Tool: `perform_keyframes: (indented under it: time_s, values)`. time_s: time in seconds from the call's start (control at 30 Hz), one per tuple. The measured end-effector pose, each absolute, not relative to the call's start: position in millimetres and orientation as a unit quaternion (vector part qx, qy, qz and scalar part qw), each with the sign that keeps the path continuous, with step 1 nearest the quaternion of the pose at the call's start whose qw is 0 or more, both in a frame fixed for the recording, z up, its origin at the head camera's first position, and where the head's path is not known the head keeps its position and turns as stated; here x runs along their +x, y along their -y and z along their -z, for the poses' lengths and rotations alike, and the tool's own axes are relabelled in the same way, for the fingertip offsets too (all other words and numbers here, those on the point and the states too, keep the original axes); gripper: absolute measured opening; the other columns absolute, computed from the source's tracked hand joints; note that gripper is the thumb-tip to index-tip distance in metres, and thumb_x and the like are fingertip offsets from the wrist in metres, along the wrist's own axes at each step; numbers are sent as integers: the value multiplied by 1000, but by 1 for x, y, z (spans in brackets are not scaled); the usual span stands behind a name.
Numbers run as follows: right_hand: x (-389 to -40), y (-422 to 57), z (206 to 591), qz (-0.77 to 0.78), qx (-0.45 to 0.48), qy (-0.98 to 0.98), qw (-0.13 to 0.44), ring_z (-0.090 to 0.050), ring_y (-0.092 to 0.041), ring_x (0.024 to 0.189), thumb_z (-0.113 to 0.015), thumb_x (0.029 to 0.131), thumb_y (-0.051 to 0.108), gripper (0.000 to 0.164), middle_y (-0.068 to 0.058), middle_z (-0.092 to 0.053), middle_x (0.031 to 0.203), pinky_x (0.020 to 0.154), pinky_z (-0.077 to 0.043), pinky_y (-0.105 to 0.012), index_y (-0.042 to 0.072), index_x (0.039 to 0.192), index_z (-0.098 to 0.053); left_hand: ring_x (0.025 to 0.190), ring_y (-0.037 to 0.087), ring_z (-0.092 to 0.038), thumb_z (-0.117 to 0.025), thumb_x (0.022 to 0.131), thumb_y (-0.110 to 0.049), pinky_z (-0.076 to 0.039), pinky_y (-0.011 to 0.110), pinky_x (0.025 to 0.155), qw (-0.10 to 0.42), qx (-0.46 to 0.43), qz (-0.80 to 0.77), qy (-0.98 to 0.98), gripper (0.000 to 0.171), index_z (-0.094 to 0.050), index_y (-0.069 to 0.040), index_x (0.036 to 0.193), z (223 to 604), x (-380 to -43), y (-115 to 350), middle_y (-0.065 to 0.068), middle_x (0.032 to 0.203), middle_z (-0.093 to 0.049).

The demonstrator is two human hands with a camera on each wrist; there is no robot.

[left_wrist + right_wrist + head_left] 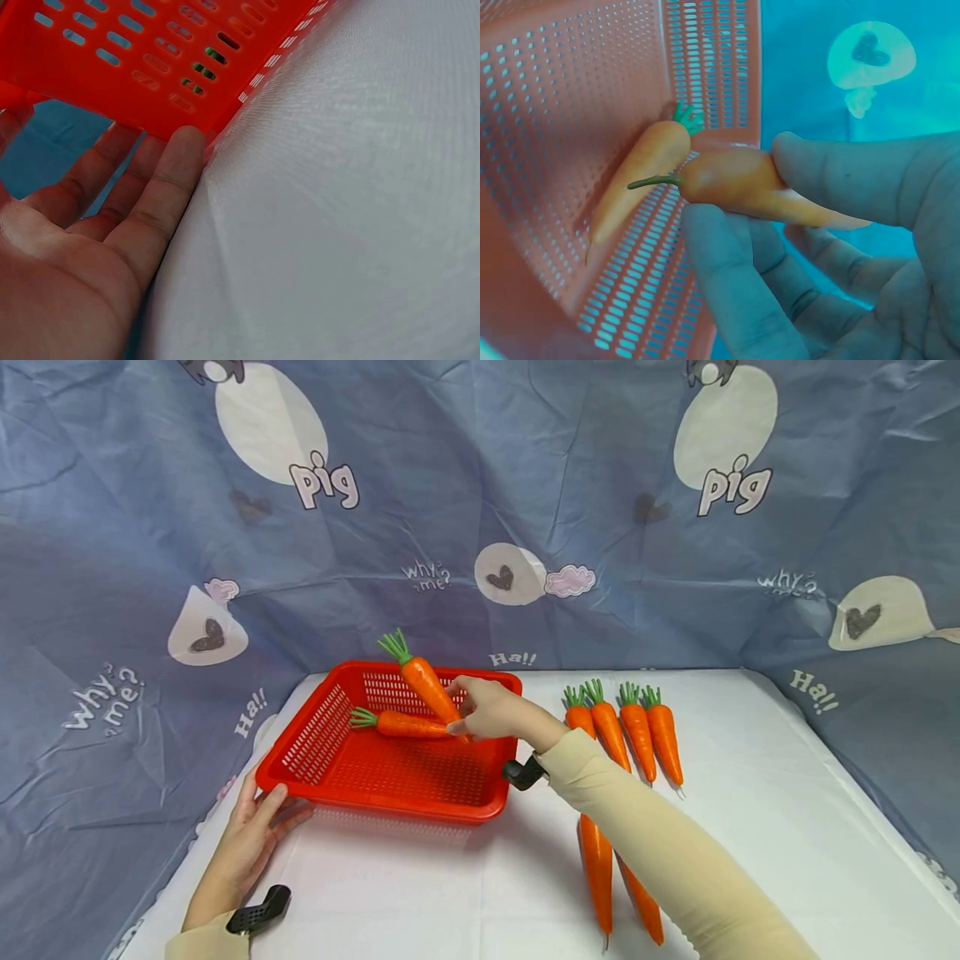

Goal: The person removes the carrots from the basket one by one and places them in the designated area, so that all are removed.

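Observation:
My right hand [487, 706] pinches an orange carrot [425, 683] near its narrow lower part, between thumb and fingers. This carrot is tilted over the red basket [502, 810], green top up and to the left. A second carrot [641, 169] lies inside the basket, its green leaves [363, 718] toward the left wall. At the basket's near left corner is my left hand [247, 839], with fingers mostly straight and fingertips [184, 142] touching the wall low by the table. The held carrot's tip is partly hidden by the right hand.
Several more carrots [660, 743] lie on the white-covered table [750, 793] right of the basket, some partly covered by the right sleeve [660, 843]. A blue printed cloth [420, 485] hangs behind and along the sides. Black wrist devices [260, 910] are on both arms.

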State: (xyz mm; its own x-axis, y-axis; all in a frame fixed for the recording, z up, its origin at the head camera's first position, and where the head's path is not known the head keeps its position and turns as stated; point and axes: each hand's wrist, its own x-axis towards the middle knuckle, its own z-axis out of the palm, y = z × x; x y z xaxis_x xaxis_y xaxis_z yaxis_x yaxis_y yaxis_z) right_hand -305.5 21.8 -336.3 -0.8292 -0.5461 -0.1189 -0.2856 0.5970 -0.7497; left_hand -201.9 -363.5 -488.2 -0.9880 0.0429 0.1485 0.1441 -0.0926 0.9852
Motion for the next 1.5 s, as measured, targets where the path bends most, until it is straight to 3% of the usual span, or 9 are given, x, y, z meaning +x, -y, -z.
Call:
perform_keyframes:
  time_s: [0.43, 0.8, 1.23, 1.5]
  values:
    - [-295, -61, 330, 418, -215, -871, 145, -64, -19, 76, -79, 97, 10, 50, -10, -59, 96, 75, -65, -30, 3, 140, -54, 111, 5, -71, -46, 116, -17, -64, 25, 90, 30, -60, 734, 676, 56, -24, -31, 166, 487, -202, 363, -11, 143, -53]
    - [-276, -83, 330, 425, -208, -872, 123, -68, -19, 74, -79, 97, 13, 49, -12, -63, 100, 75, -66, -31, 4, 139, -55, 108, 7, -72, -45, 116, -15, -65, 26, 89, 28, -66, 738, 671, 53, -27, -31, 163, 486, -202, 366, -12, 138, -58]
    - [-259, -111, 332, 448, -189, -864, 130, -76, -23, 94, -77, 99, 15, 52, -15, -63, 112, 80, -67, -36, 7, 144, -52, 109, 6, -72, -45, 116, -16, -64, 25, 89, 28, -59, 733, 677, 55, -25, -31, 165, 488, -203, 364, -13, 141, -55]
    - [-250, -127, 336, 448, -170, -868, 129, -76, -21, 86, -78, 99, 21, 51, -13, -66, 113, 81, -64, -33, 10, 143, -55, 109, 6, -73, -45, 116, -14, -65, 26, 90, 30, -70, 738, 671, 54, -26, -30, 164, 489, -204, 364, -11, 141, -56]
